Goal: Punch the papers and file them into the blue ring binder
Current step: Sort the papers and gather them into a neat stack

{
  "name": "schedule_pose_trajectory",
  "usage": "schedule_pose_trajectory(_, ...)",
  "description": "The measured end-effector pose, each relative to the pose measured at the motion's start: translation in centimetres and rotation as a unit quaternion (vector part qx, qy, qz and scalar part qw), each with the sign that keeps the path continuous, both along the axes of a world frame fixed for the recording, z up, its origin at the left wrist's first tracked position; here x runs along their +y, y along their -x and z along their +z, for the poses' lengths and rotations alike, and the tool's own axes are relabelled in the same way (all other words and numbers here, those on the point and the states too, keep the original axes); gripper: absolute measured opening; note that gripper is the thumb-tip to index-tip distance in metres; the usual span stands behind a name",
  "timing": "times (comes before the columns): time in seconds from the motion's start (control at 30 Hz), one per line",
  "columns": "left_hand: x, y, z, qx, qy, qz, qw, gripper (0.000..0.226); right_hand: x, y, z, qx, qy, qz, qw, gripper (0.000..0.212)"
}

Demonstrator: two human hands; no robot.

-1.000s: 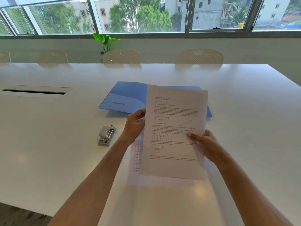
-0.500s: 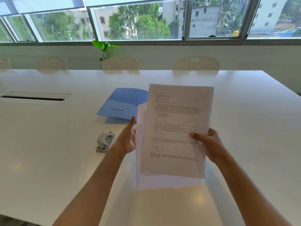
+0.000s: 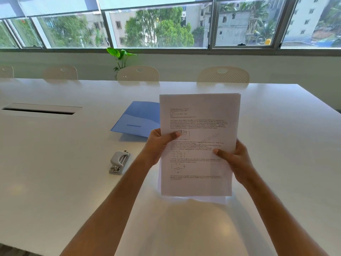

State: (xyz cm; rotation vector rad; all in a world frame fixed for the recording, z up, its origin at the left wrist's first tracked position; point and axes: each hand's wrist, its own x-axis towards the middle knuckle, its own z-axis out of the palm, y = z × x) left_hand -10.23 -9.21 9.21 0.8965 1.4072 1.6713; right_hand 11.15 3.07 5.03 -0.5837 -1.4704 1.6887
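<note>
I hold a stack of printed papers (image 3: pixel 199 145) upright above the white table (image 3: pixel 55 182). My left hand (image 3: pixel 158 143) grips the stack's left edge, thumb on the front sheet. On the right edge, my right hand (image 3: pixel 234 159) pinches it the same way. The sheets carry text and circuit diagrams, and their bottom edges are slightly uneven. Behind the papers lies the blue ring binder (image 3: pixel 138 119), open and flat, its right half hidden by the stack. A grey hole punch (image 3: pixel 119 162) rests on the table to the left of my left forearm.
A cable slot (image 3: pixel 38 111) is set into the table at far left. Several cream chairs (image 3: pixel 223 74) line the far side, with a green plant (image 3: pixel 120 56) by the window sill. The table's near edge runs at lower left.
My left hand, which was open beside the sheets, has closed on the stack's left edge. The loose lower sheets are now gathered behind the front one, and the stack is raised more upright.
</note>
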Motion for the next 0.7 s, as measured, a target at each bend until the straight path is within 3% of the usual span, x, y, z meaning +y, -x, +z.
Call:
schedule_pose_trajectory(0.3, 0.2, -0.8, 2.2, 0.075, -0.1, 0.04, 0.991, 0.016, -0.1, 0.5, 0.8, 0.005, -0.039, -0.069, 0.997, 0.032)
schedule_pose_trajectory(0.43, 0.2, -0.7, 1.9, 0.104, -0.084, 0.031, 0.991, 0.025, -0.2, 0.7, 0.6, 0.004, -0.039, -0.061, 0.997, 0.035)
schedule_pose_trajectory(0.7, 0.1, -1.0, -1.2, 0.062, -0.045, 0.027, 0.997, 0.029, -0.4, 0.6, -0.9, -0.01, -0.022, -0.047, 0.999, 0.03)
